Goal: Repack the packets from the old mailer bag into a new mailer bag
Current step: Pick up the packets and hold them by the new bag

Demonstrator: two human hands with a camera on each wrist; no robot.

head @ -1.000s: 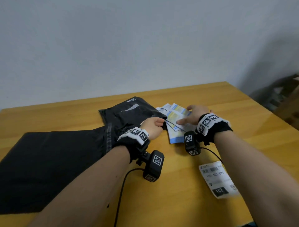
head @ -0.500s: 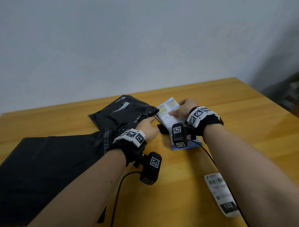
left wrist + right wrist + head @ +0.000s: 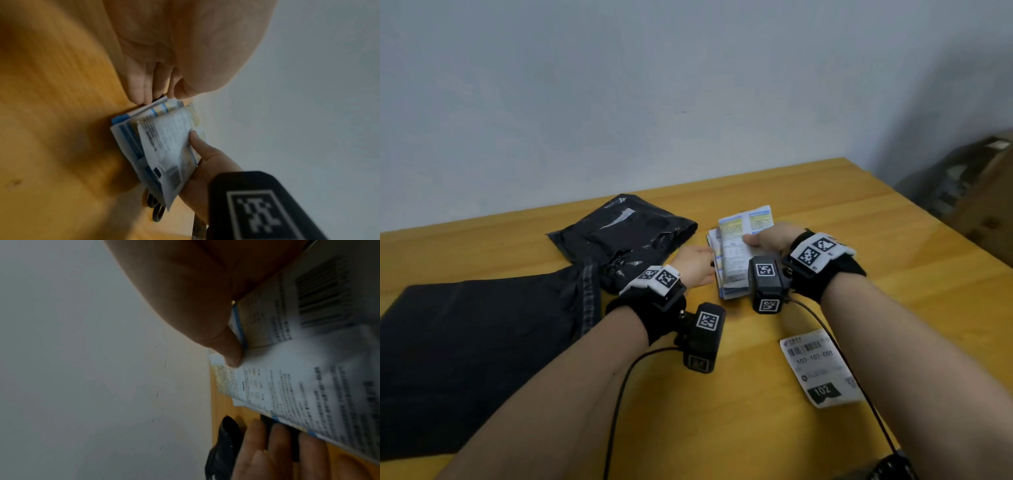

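While your right hand clamps the stack of white, blue-edged printed packets, thumb on the printed top face and fingers curled under its right edge, your left hand meets the stack's left edge with straight fingertips, holding nothing. That pairing looks like squaring the loose packets into one bundle, so they travel together. The stack sits between your hands, its lower face on or just above the yellow wooden table; I cannot tell which. Just beyond your left hand lies the crumpled black plastic old mailer bag, and under your left forearm spreads the flat black new mailer bag, its mouth not visibly opened. Near your right forearm rests a white barcode shipping label, with the wrist-camera cable trailing across it.
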